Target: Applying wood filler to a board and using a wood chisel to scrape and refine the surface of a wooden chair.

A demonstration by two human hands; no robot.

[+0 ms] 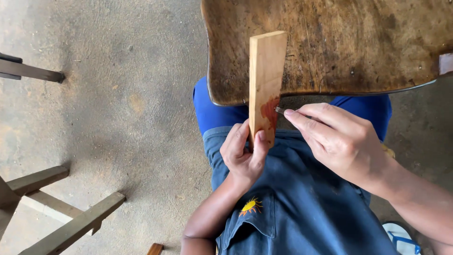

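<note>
We're holding a pale wood slat [265, 80] upright w/ our left hand [243, 153], fingers curled round its lower end, thumb pressing on the front face. The slat is leaning against the near edge of a worn dark wooden board [354, 42] over our lap. Our right hand [342, 141] is pinching a small dark metal tool [280, 110] btwn thumb & forefinger, other fingers tucked in; its tip is touching the slat's right edge by a reddish patch [270, 113]. What kind of tool it is, we can't tell: mostly hidden.

Risks, as we're judging them: the tip is working just above the left thumb, so a slip downward could nick it. The slat is braced only by one hand & the board edge, so hard pressure could be twisting it loose. The blue apron [292, 203] is sitting right under it. Wooden legs [71, 222] are standing on the concrete floor [118, 118], well apart.
</note>
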